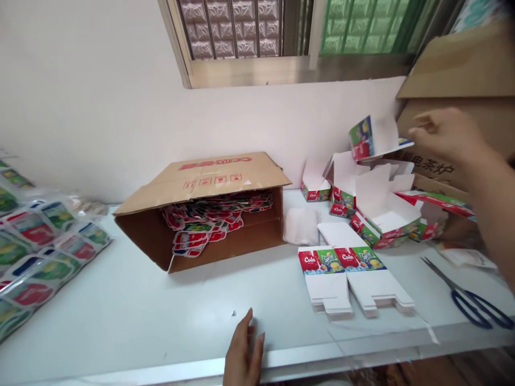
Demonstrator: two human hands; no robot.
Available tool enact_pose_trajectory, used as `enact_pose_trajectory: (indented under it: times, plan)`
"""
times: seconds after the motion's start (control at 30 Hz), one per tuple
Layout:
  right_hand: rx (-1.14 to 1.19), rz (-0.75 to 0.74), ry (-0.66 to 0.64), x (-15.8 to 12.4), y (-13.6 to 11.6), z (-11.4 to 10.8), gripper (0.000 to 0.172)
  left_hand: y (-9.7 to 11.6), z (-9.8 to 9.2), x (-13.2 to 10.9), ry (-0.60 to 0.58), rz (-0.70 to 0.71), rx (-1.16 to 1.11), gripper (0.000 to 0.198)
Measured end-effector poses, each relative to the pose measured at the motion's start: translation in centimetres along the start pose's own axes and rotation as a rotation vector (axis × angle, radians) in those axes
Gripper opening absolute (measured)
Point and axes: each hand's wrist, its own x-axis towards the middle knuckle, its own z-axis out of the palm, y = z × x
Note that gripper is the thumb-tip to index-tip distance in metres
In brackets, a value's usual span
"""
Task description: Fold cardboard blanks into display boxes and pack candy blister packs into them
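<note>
My left hand [243,354] is at the front edge of the table, fingers apart and holding nothing. My right hand [446,131] is raised at the right, its fingers loosely curled and a little apart. Just left of its fingertips is a blurred, partly folded carton [378,139] with a printed side and white inside, over a heap of similar cartons [386,209]. I cannot tell whether that carton rests on the heap. Flat-folded cartons [341,260] printed Cola and Sprite lie in two stacks on the table below.
A cardboard box [209,182] on its side holds many printed pieces [205,230]. Plastic-wrapped printed packs [44,241] lie at the left. A white pad [301,226] sits beside the box. Scissors [466,297] lie at right, points away. Large cardboard [462,69] stands behind.
</note>
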Motion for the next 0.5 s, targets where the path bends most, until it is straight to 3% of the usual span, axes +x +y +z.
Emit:
enact_pose_trajectory:
  times: [0.07, 0.13, 0.2, 0.23, 0.3, 0.4, 0.5]
  plan:
    - [0.133, 0.072, -0.025, -3.2, -0.1, 1.1, 0.057, 0.0, -0.4, 0.0, -0.035, -0.006, 0.006, 0.052]
    - [0.274, 0.09, -0.136, -7.8, -0.8, 2.9, 0.047, 0.5, -0.8, 0.1, -0.088, 0.005, 0.023, 0.05]
    - [0.405, 0.051, -0.382, -13.6, -2.0, 5.3, 0.046, 1.4, -1.0, 0.3, -0.141, 0.018, 0.035, 0.046]
    - [0.398, -0.05, -0.556, -16.7, -2.6, 6.6, 0.046, 1.9, -1.0, 0.4, -0.16, 0.02, 0.034, 0.044]
    - [0.315, -0.203, -0.751, -23.0, -4.0, 9.2, 0.064, 3.1, -0.6, 0.7, -0.197, 0.021, 0.014, 0.041]
    - [0.157, -0.325, -0.905, -30.9, -6.0, 12.2, 0.091, 4.6, 0.5, 0.9, -0.253, 0.02, -0.043, 0.039]
    - [0.067, -0.351, -0.834, -35.4, -7.8, 13.3, 0.1, 5.8, 2.2, 1.3, -0.275, -0.049, -0.162, 0.039]
